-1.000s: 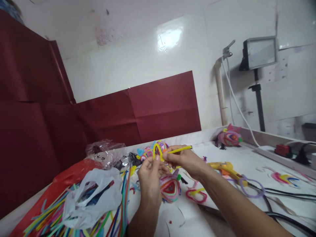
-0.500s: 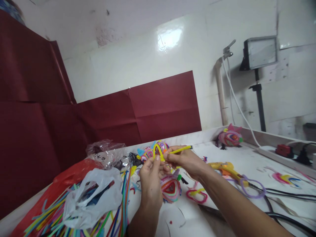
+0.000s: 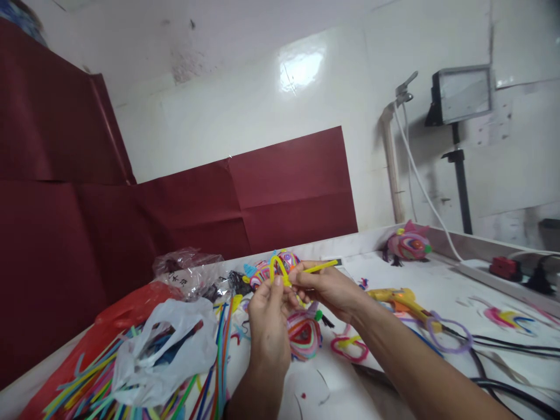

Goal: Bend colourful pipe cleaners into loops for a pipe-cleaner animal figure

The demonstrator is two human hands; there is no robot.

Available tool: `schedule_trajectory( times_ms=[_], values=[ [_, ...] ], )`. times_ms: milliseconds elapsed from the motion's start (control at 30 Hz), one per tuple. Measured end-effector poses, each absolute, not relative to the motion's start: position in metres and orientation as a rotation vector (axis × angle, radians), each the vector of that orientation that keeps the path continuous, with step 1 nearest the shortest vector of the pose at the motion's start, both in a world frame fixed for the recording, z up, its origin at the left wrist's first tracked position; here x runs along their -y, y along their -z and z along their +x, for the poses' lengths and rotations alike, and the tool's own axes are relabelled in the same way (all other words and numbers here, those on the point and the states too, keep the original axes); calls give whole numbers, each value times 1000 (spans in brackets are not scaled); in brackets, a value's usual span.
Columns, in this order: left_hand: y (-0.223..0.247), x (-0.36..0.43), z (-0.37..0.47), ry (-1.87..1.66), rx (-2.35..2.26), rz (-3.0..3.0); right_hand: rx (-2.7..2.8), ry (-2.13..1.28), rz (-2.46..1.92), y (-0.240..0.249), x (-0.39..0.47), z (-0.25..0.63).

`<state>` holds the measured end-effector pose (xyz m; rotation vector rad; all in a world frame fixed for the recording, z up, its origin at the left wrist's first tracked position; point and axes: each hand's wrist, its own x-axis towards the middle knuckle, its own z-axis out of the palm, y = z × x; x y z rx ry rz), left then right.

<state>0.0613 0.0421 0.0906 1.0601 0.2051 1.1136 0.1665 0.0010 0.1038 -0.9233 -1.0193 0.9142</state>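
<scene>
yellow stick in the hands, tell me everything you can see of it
The yellow stick looks fuzzy and bendable, like a pipe cleaner. One part arches in a narrow, upright loop above the left hand; a straight end points right, past the right hand. Both hands pinch it above the table; fingers hide whether it is one piece.

Maroon sheets (image 3: 297, 186) against a pale wall (image 3: 210, 111), left and centre; far right, rectangular lamp (image 3: 466, 92) on a black stand (image 3: 462, 192), beside a wooden post (image 3: 392, 169) with a metal clamp (image 3: 404, 93) at its top; right side of the table (image 3: 437, 286), white power strip (image 3: 471, 270) with red plug (image 3: 505, 268); left, white plastic bag (image 3: 195, 350), red plastic bag (image 3: 131, 303) and clear plastic packaging (image 3: 188, 269)
</scene>
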Motion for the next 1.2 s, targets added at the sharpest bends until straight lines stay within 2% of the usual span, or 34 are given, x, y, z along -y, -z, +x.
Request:
schedule_trajectory(
  times_ms=[467, 967, 1200],
  values=[
    [-94, -38, 61, -1132, -164, 1009, 1001, -1034, -807, -100, -3, 168],
    [-93, -41, 58, -1141, -202, 1046, 1031, -887, -882, -103, 0, 166],
    [-97, -38, 55, -1107, -207, 1038, 1044, -943, -825, -103, 0, 166]
  ],
)
